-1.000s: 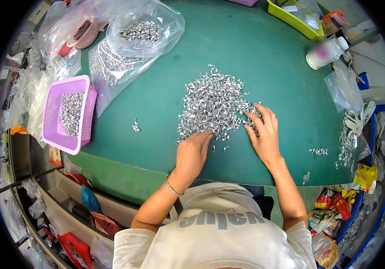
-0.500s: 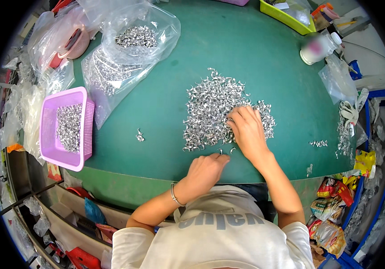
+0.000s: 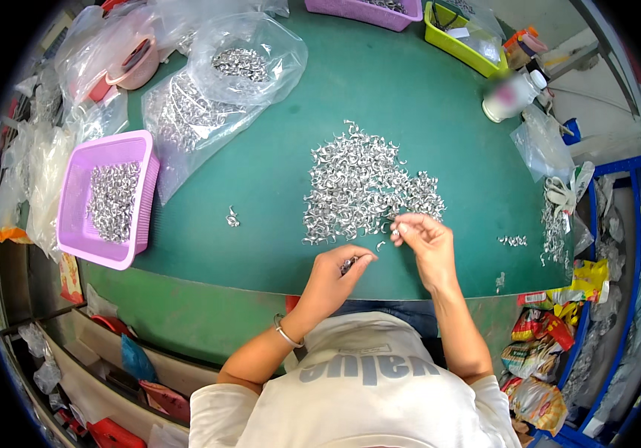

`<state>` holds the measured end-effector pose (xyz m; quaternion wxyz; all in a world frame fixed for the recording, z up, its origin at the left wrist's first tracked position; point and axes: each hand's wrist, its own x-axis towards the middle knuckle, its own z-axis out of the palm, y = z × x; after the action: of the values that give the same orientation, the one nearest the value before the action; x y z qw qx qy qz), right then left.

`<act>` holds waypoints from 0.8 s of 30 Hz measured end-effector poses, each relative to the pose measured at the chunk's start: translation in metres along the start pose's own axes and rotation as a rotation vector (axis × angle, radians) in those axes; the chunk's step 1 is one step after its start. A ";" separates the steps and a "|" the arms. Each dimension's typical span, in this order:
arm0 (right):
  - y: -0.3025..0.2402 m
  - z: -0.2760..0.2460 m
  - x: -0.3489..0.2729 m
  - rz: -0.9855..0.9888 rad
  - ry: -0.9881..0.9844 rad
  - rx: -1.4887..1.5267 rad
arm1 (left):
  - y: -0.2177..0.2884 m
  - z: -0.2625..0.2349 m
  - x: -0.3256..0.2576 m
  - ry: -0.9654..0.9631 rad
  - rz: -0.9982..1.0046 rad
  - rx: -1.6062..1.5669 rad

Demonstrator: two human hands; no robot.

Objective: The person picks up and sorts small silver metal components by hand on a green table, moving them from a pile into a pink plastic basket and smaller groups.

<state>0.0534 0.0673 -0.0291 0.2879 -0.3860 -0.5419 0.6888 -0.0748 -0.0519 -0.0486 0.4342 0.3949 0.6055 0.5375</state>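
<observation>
From the head view, the left hand [image 3: 333,275] cups a small bunch of metal clips [image 3: 348,263] in a closed grip. The right hand [image 3: 423,239] pinches one clip [image 3: 393,218] at the clip pile's [image 3: 361,185] near edge on the green bench [image 3: 283,164].

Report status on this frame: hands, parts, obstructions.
Left hand closed on a few metal clips. Right hand pinching one clip at the clip pile edge. Nothing between hands and pile.
</observation>
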 end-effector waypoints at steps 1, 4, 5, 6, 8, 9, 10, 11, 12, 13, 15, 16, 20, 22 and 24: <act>0.003 -0.001 -0.005 0.016 -0.007 0.052 | -0.001 0.003 0.000 -0.013 -0.061 -0.103; -0.003 -0.006 -0.017 0.072 0.012 0.087 | 0.013 0.019 0.001 0.073 -0.125 -0.269; 0.000 -0.010 -0.020 0.050 -0.018 0.091 | 0.017 0.025 0.002 0.090 -0.125 -0.289; -0.001 -0.013 -0.022 0.047 -0.021 0.082 | 0.020 0.030 0.003 0.106 -0.124 -0.309; -0.007 -0.013 -0.027 0.046 -0.026 0.079 | 0.023 0.039 0.005 0.139 -0.091 -0.285; -0.009 -0.014 -0.030 0.037 -0.013 0.060 | 0.024 0.043 0.006 0.155 -0.054 -0.247; -0.012 -0.017 -0.032 0.024 -0.003 0.050 | 0.025 0.047 0.007 0.167 -0.016 -0.211; -0.015 -0.018 -0.033 0.011 0.007 0.040 | 0.028 0.049 0.008 0.166 -0.012 -0.206; -0.017 -0.020 -0.034 -0.002 0.016 0.029 | 0.032 0.050 0.008 0.165 -0.009 -0.200; -0.020 -0.021 -0.034 -0.048 0.007 0.027 | 0.036 0.052 0.010 0.165 0.000 -0.196; -0.023 -0.023 -0.035 -0.140 -0.011 0.023 | 0.038 0.054 0.010 0.155 -0.018 -0.208; -0.024 -0.025 -0.035 -0.128 -0.033 0.044 | 0.039 0.055 0.010 0.150 -0.029 -0.215; -0.018 -0.033 -0.032 -0.126 -0.121 0.105 | 0.047 0.050 0.013 0.026 -0.295 -0.454; -0.016 -0.034 -0.029 -0.131 -0.154 0.131 | 0.045 0.048 0.013 -0.039 -0.424 -0.666; -0.014 -0.034 -0.027 -0.119 -0.175 0.163 | 0.046 0.046 0.015 -0.094 -0.459 -0.773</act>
<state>0.0960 0.0667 -0.0134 0.3105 -0.2669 -0.5289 0.7434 -0.0348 -0.0182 -0.0063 0.6849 0.0832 0.4118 0.5954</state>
